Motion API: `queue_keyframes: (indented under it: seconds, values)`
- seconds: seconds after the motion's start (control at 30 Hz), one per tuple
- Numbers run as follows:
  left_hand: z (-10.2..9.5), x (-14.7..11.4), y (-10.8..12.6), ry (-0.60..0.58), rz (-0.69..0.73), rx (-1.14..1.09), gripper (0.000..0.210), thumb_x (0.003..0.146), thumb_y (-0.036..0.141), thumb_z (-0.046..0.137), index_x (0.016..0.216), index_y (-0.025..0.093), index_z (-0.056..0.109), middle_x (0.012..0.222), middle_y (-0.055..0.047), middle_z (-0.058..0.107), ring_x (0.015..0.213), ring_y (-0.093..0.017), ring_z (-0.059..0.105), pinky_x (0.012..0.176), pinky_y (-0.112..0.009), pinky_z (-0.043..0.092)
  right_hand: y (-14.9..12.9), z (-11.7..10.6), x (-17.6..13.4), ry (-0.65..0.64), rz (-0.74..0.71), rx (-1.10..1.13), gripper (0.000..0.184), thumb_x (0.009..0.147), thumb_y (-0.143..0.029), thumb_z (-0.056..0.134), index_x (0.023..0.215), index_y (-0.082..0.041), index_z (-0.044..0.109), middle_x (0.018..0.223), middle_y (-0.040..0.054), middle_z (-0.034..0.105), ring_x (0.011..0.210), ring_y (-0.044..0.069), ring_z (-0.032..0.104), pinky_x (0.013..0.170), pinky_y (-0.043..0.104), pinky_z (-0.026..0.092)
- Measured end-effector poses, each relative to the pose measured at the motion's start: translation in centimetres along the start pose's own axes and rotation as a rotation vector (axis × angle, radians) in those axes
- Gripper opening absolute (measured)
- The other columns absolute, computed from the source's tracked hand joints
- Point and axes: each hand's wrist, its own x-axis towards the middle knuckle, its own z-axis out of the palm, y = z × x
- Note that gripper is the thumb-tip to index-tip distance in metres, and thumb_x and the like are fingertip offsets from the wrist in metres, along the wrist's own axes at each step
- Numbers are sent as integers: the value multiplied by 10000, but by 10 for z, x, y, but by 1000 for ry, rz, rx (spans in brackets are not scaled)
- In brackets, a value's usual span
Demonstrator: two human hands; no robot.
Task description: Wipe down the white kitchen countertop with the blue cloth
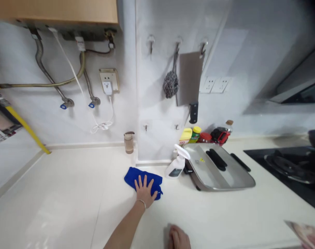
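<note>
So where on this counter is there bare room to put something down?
The widest bare stretch of counter lies left of the blue cloth under the left hand, out to the yellow pipe. A narrower bare strip runs in front of the metal tray, beyond the right hand. It is crowded around the spray bottle, tray, jars and stove.

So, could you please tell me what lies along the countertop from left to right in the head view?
Small brown jar → blue cloth under the left hand → spray bottle → steel tray → gas hob.
</note>
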Motion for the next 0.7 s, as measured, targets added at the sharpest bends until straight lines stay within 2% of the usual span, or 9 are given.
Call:
queue_keyframes:
  seconds: [0.07, 0.17, 0.33, 0.53, 0.7]
  values:
    - [-1, -26, -3, 0, 21, 4, 700, 869, 683, 482, 1492, 393, 351, 1627, -59, 209, 1471, -451, 44, 1151, -679, 3, -2, 0, -13, -45, 25, 22, 192, 957, -382, 497, 980, -282, 659, 1133, 90, 632, 980, 261, 601, 815, 424, 541]
    - [-1, -66, -1, 20, 24, 7, 683, 879, 671, 472, 1492, 393, 355, 1634, -60, 179, 1475, -447, 24, 1154, -681, 2, -2, 0, -22, -77, 38, 37, 227, 970, -311, 411, 990, -243, 627, 1114, 105, 637, 997, 275, 592, 871, 460, 509]
    - [-7, -125, 17, -24, 29, -54, 723, 881, 703, 435, 1515, 389, 289, 1646, -68, 108, 1466, -478, 2, 1134, -731, 22, -2, -1, -23, -12, 21, 91, 250, 995, -288, 352, 1064, -194, 574, 1131, 116, 623, 1039, 268, 568, 914, 452, 462]
    - [-15, -178, 47, -119, 7, -150, 757, 887, 703, 430, 1535, 384, 205, 1646, -76, -3, 1458, -489, -62, 1114, -773, 4, 3, -3, -22, 5, 181, 271, 367, 1019, -385, 287, 1077, -165, 575, 1142, 140, 608, 1074, 275, 563, 943, 455, 446]
    - [-26, -211, 52, -155, 11, -242, 761, 872, 727, 436, 1528, 408, 218, 1645, -33, -37, 1468, -459, -66, 1118, -782, 32, 29, -1, -32, -56, 108, 331, 392, 959, -478, 368, 1038, -166, 591, 1099, 169, 631, 1042, 319, 599, 927, 489, 477]
